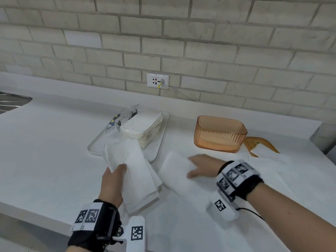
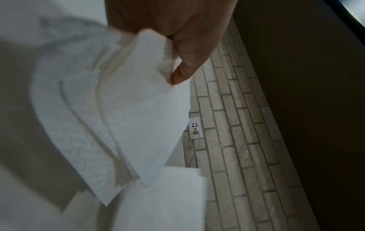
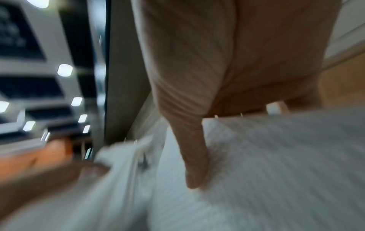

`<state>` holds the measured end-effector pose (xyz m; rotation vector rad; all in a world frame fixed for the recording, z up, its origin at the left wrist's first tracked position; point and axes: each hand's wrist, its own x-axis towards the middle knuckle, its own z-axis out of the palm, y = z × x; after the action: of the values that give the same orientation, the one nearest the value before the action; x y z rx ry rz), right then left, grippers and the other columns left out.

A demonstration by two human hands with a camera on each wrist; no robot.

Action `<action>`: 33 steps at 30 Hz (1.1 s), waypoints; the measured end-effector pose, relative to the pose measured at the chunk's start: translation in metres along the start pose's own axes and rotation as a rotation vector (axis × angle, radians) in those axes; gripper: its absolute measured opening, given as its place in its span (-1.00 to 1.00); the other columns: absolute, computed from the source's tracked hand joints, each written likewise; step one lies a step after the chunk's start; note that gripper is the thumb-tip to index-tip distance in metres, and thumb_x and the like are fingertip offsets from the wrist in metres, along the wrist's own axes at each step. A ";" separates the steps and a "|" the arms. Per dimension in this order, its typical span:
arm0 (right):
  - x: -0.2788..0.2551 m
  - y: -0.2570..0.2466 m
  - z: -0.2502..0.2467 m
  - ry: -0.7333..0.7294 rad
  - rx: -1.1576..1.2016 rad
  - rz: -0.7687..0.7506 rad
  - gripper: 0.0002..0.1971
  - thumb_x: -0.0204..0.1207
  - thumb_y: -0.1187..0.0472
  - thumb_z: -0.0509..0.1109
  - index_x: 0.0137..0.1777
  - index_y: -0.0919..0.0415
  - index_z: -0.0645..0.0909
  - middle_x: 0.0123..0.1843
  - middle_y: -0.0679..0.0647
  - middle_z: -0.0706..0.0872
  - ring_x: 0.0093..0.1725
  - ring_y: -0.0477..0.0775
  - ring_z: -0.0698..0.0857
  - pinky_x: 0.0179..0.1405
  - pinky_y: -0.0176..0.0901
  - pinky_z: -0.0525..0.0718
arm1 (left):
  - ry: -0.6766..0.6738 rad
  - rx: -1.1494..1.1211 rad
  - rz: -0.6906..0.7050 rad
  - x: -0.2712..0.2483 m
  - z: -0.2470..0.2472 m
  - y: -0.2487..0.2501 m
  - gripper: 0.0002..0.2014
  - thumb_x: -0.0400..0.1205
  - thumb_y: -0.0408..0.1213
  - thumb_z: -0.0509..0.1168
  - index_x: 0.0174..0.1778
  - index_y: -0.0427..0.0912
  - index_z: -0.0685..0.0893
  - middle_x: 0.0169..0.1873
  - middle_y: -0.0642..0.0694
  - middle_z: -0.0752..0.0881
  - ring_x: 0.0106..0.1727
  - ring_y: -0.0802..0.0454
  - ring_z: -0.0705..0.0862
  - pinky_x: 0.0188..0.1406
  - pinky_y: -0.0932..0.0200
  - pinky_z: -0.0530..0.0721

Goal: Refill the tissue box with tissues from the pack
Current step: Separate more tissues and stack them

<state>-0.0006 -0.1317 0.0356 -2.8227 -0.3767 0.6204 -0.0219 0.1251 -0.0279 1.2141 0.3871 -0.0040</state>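
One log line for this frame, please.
left hand: holds tissues | right hand: on tissue, blurred | box: open, no tissues | pack: on tray

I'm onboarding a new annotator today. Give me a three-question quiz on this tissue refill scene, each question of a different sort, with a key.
1. True or false: the orange tissue box already holds tissues.
2. Multiple choice: the left hand is (A) hanging idle, (B) gripping a bundle of tissues, (C) lifting the lid.
3. Fill in: the opened tissue pack lies on a white ____.

Key
1. False: the box looks empty.
2. B.
3. Tray. For reference, the right hand lies on a separate tissue on the counter; blur hides its grip.
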 end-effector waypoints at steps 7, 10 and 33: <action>-0.028 -0.001 -0.045 0.250 1.114 -0.255 -0.67 0.51 0.18 0.40 0.26 0.23 0.62 0.14 0.04 0.78 0.12 0.02 0.76 0.15 -0.12 0.70 | -0.142 -0.023 -0.064 -0.008 0.071 -0.008 -0.61 0.70 0.00 0.15 0.36 -0.14 0.55 0.18 -0.17 0.71 0.18 -0.17 0.68 0.14 -0.07 0.64; -0.016 -0.001 -0.031 0.305 1.031 -0.187 -0.66 0.52 0.10 0.41 0.27 0.19 0.62 0.18 0.01 0.77 0.17 0.00 0.74 0.25 -0.05 0.65 | -0.307 -0.090 -0.095 -0.022 0.109 -0.005 -0.49 0.71 0.16 0.02 0.32 -0.12 0.63 0.19 -0.24 0.74 0.20 -0.19 0.71 0.33 -0.20 0.57; -0.019 0.118 -0.036 0.521 0.842 0.094 -0.71 0.65 0.04 0.21 0.26 0.11 0.27 0.10 -0.04 0.53 0.01 -0.10 0.59 -0.11 -0.31 0.57 | -0.564 0.098 -0.031 -0.008 0.236 -0.028 -0.70 0.69 -0.21 0.23 0.33 -0.17 0.59 0.12 -0.21 0.78 0.14 -0.23 0.75 0.18 -0.18 0.69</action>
<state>0.0217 -0.2547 0.0425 -2.0670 0.1067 0.0060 0.0327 -0.1015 0.0179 1.2448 -0.0900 -0.3878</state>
